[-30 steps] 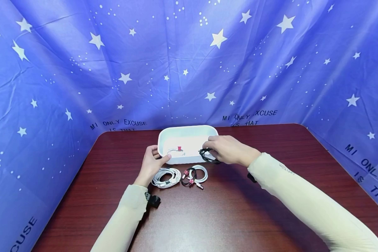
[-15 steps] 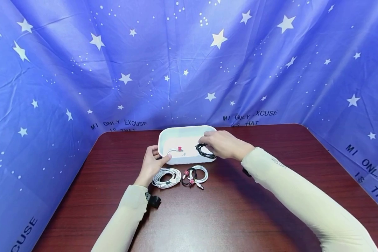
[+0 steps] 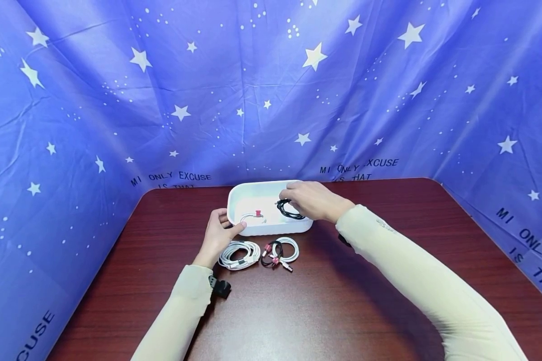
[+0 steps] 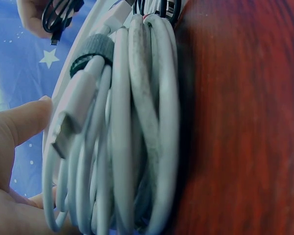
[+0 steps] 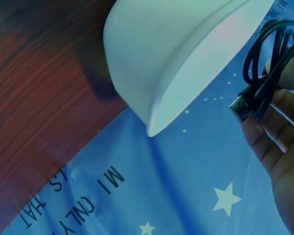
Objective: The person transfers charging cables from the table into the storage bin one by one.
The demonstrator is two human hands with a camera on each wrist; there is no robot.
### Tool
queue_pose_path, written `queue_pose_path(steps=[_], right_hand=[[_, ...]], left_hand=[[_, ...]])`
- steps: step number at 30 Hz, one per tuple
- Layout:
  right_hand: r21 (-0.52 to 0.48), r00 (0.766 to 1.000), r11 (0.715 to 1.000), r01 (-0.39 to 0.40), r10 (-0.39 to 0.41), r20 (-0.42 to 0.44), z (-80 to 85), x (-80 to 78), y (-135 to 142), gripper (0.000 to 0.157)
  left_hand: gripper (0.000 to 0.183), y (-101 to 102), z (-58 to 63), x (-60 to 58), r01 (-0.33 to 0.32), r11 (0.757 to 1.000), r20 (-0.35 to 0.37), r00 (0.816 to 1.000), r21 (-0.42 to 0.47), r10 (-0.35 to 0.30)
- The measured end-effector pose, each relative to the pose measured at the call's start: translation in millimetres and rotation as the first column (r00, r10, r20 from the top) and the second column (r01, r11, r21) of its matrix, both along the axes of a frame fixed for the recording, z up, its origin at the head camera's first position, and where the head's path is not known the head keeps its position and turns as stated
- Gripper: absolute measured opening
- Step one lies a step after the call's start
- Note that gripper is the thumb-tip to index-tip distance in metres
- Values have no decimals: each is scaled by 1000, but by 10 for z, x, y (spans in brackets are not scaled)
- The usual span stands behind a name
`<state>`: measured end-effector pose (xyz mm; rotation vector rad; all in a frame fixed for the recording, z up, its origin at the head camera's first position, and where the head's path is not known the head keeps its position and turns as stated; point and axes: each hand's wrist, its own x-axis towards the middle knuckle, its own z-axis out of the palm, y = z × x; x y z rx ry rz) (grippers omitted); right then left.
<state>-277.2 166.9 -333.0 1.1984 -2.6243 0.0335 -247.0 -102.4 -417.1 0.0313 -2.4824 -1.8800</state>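
Note:
A white plastic box (image 3: 275, 229) stands toward the back of the table. My left hand (image 3: 219, 234) grips its front left corner, thumb over the rim and fingers along the outer side. Above the right part of the box, my right hand (image 3: 315, 200) holds a coiled black USB cable (image 3: 290, 214); its metal plug (image 5: 241, 108) points out past the fingertips in the right wrist view. Inside the box at left lies a thin white cable with a red piece (image 3: 258, 213). Close in front of the left hand is a thick white cable coil (image 3: 255, 260), bound by a dark strap (image 4: 93, 51).
On the table (image 3: 343, 301), right of the thick coil, a smaller white cable coil (image 3: 294, 256) lies against a short black cable with red ends (image 3: 266, 247). A blue star-printed curtain (image 3: 271, 130) hangs behind and along both sides.
My right hand has moved left and slightly away from me, carrying the black USB cable from the box's right front rim to over its inside. The left hand stays put.

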Motion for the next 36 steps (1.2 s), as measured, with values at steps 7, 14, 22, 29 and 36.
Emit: queue_pose_path(steps=[7,14,22,29,36], right_hand=[[20,1000,1000,20,-20,-3,-61,-90,-9,24],[32,999,999,36,-36,9,-134,-163,-32,23],[35,998,997,62,-63,23,-193,-219,-46,25],[59,999,998,33,-36,38,-259,-262,-90,27],[84,991,993,77,-86,106,-278,-257,-126,29]], left_hand=[[67,-9,-13,-7,-1,1000,-7,1000,6,1],[66,-9,-14,-10,-1,1000,-7,1000,19,1],[66,-8,-15,-15,-8,1000,1,1000,21,8],[66,-15,-33,-23,-9,1000,-5,1000,16,9],[67,-16,-10,-17,-4,1000,2,1000,13,4]])
